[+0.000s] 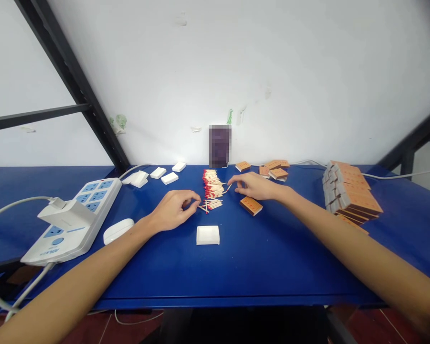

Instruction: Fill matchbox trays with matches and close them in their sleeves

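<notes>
A pile of red-tipped matches lies on the blue table, with a smaller loose group of matches just in front of it. My left hand is at the left of this smaller group, thumb and forefinger pinched on a match. On the pile's right side, my right hand has its fingers closed on a match. An orange matchbox cover rests just below my right hand. Nearer to me is a white matchbox tray, its open side up.
Several white trays lie at the back left, and orange matchbox covers at the back right. Stacked matchbox covers stand far right. A power strip with cables and a white rounded case are on the left.
</notes>
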Demonstrator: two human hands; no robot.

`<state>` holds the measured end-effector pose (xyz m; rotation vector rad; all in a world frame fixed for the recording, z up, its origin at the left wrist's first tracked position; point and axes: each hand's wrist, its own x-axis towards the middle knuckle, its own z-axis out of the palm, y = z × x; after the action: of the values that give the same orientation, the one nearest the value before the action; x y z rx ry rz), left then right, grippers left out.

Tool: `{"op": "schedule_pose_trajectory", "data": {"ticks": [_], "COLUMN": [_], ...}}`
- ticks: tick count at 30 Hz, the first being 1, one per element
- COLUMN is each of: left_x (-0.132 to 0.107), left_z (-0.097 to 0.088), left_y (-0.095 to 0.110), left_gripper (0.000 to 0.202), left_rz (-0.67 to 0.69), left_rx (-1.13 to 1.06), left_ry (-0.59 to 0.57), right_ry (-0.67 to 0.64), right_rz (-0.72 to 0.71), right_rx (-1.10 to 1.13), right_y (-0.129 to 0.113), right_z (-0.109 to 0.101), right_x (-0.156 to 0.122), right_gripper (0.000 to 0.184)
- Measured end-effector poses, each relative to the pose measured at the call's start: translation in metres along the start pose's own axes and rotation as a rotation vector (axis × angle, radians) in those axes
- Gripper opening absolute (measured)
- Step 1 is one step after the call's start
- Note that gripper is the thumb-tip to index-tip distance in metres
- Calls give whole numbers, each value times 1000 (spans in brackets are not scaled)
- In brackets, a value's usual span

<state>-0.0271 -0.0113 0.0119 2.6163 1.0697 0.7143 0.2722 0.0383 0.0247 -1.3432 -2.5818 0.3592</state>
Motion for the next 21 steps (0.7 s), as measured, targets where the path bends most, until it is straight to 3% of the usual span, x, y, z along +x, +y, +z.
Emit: {"op": "schedule_pose_trajectory", "data": {"ticks": [2,7,10,12,14,18,21], "left_x": [-1,-4,-4,-4,-3,-3,-2], "left_z": [-1,1,0,-1,-1,-1,1], "left_y": [-4,-7,-3,-2,-1,-2,-2], "left_gripper": [25,26,29,32,33,32,32], "left_rz": [-14,22,69,106,138,169,209], "left_rx": [16,51,42,49,91,220,283], "left_ry": [-18,-106,-146,-163,-177,-187,-156], "right_ry": [14,-26,87,202,237,189,137], "right_rz": [-47,-57,-45,-48,-76,-210,-227], "right_rx": [-23,-91,-76,-17,23,-111,-238], "right_y": [2,2,-6,-20,-39,-78,-90], "right_z": [1,5,5,5,7,20,32], "right_x": [-2,2,-1,-8,-18,-35,-37], "right_gripper": [30,17,17,18,19,19,24]}}
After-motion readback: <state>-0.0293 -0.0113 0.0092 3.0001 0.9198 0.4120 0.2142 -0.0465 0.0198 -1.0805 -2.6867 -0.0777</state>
